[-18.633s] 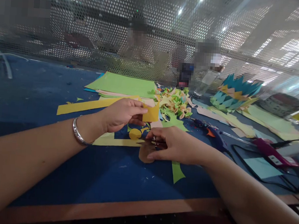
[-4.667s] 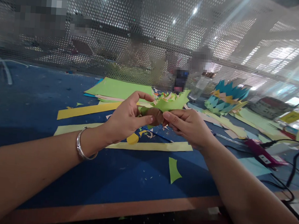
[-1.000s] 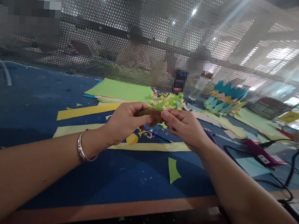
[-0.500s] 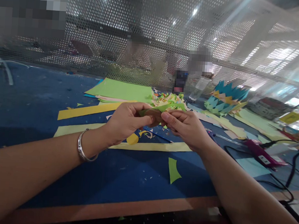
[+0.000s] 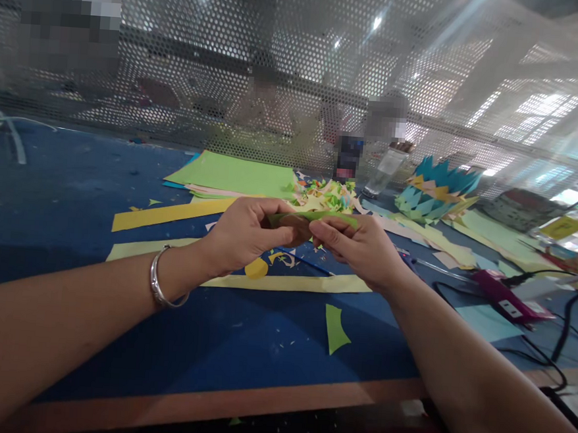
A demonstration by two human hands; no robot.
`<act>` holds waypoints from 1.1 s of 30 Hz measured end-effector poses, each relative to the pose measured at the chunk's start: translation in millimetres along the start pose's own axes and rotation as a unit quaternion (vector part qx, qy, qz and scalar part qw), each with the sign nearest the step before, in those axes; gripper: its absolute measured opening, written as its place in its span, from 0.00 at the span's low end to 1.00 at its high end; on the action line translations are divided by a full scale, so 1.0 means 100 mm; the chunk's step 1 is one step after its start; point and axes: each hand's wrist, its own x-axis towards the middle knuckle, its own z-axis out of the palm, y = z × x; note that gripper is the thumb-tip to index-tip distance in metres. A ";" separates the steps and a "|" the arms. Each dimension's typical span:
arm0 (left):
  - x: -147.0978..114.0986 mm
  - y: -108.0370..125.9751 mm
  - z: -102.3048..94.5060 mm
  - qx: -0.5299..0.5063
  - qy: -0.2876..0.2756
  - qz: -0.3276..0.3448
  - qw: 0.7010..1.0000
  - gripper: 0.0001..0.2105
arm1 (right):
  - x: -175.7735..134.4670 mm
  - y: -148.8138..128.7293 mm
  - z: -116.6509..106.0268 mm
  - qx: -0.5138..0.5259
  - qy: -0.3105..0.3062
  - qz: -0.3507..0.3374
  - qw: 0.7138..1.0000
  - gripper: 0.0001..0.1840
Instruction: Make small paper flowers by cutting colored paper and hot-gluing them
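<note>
Presently: my left hand (image 5: 241,234) is pinched closed on green paper (image 5: 319,214) and brown disc (image 5: 294,221) | my right hand (image 5: 359,246) pinches the paper's far side | held above blue tabletop (image 5: 200,349), apparently keeping layers together

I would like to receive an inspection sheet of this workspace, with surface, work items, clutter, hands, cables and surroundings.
Surface: blue table, marked with small pale specks.
Work items: green paper, held above the table.
Clutter: heaped paper scraps, yellow disc, green offcut near the front edge.
Hands: left hand and right hand both grip the green paper.
Cables: black cable beside the purple power strip, at right.
Surroundings: perforated screen behind; shapes beyond it are blurred.
</note>
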 end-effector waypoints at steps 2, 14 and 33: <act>0.00 0.00 0.00 -0.010 -0.006 0.000 1.000 0.06 | 0.00 0.01 0.00 -0.002 0.000 -0.004 1.000 0.26; 0.01 0.06 0.02 0.004 -0.011 -0.024 1.000 0.06 | 0.02 0.02 -0.02 -0.051 0.003 -0.036 0.998 0.26; 0.04 0.04 0.00 0.022 -0.036 -0.043 0.998 0.06 | 0.02 0.01 -0.03 -0.101 -0.002 -0.027 0.995 0.25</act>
